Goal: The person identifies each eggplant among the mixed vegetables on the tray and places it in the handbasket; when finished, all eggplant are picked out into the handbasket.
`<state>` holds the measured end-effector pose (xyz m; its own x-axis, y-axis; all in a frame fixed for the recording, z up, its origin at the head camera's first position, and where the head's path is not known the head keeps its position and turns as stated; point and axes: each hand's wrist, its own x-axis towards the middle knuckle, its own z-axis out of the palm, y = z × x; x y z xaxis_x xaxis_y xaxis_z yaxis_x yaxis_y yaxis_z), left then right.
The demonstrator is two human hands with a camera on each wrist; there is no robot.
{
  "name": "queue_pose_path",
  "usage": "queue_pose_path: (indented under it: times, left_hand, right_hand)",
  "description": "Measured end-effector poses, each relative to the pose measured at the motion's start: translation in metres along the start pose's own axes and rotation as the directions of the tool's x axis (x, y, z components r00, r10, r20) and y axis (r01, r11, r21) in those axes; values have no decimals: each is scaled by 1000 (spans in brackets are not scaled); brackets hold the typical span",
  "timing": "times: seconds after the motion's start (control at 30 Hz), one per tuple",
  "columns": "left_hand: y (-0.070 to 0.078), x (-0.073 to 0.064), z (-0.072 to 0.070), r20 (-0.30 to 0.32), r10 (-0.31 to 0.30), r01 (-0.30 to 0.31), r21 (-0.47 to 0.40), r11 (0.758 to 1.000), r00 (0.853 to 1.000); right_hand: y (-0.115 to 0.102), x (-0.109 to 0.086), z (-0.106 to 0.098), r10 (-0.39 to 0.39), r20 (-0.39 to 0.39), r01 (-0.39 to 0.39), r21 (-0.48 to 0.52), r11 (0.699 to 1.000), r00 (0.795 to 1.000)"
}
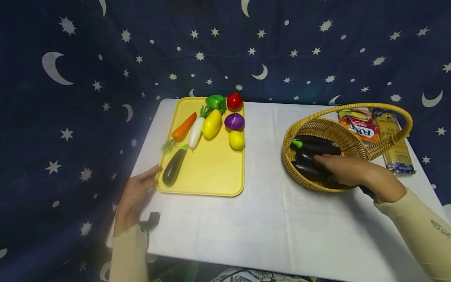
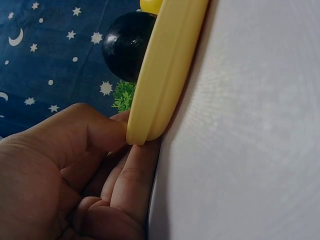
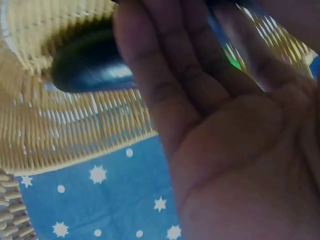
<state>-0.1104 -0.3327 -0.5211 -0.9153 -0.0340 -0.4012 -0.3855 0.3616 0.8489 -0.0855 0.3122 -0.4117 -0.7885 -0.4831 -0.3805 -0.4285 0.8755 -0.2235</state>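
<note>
My left hand (image 1: 135, 192) pinches the left rim of a yellow tray (image 1: 208, 172), thumb above and fingers beneath in the left wrist view. Just inside that rim lies a dark eggplant (image 1: 175, 166). An orange carrot (image 1: 184, 127), a white radish (image 1: 196, 132) and a yellow mango-like fruit (image 1: 212, 124) lie further back. My right hand (image 1: 347, 169) reaches into a wicker basket (image 1: 289, 166) and grips an eggplant (image 1: 310, 170) between thumb and fingers; the fingertips are partly hidden. Another eggplant (image 1: 318, 149) with a green stem lies beside it.
Along the tray's right side are a green pepper (image 1: 216, 102), a red fruit (image 1: 234, 101), a purple vegetable (image 1: 234, 122) and a lemon (image 1: 237, 140). The basket's handle (image 1: 352, 105) arches above it. Behind are a red packet (image 1: 359, 125) and a golden packet (image 1: 398, 152).
</note>
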Motion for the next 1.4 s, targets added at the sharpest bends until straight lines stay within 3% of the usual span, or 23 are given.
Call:
queue_pose_path:
  times: [0.4,0.6,0.73,0.8,0.87,0.97,1.03,1.2,1.27,1.33,1.4]
  left_hand:
    - [3,-7,-2,18,-7,7,-24,1000,1000]
    - [1,-4,-1,-14,3,-2,21,1000,1000]
    - [1,-2,-1,-25,-5,6,21,1000,1000]
    - [0,-1,-1,-26,-7,8,15,1000,1000]
    - [0,0,0,-25,-14,14,16,1000,1000]
    - [-1,1,1,-24,-27,27,13,1000,999]
    - [-1,1,1,-23,-37,38,14,999,999]
    - [-1,0,0,-18,-33,33,8,999,999]
    - [0,0,0,-16,-26,26,13,1000,1000]
    - [1,1,0,-15,-20,20,28,999,1000]
    - [3,2,0,-11,-11,12,52,999,1000]
  right_hand:
    - [-5,2,5,2,11,-2,-32,999,1000]
    - [-4,3,6,-15,-6,15,-42,999,1000]
    - [-1,2,3,-13,5,13,4,1000,1000]
    - [2,1,0,-12,-22,13,31,999,1000]
    - [5,-1,-3,-24,-104,27,34,999,994]
    - [9,-4,-4,-68,-275,66,-19,998,959]
    - [10,-6,-4,-80,-345,71,-38,997,935]
    - [6,-7,-2,-60,-361,61,-8,998,931]
    - [-3,-6,-1,-73,-398,68,-28,997,914]
    - [-17,-5,1,-113,-475,90,-72,993,872]
    - [-36,-3,1,-163,-552,112,-124,986,818]
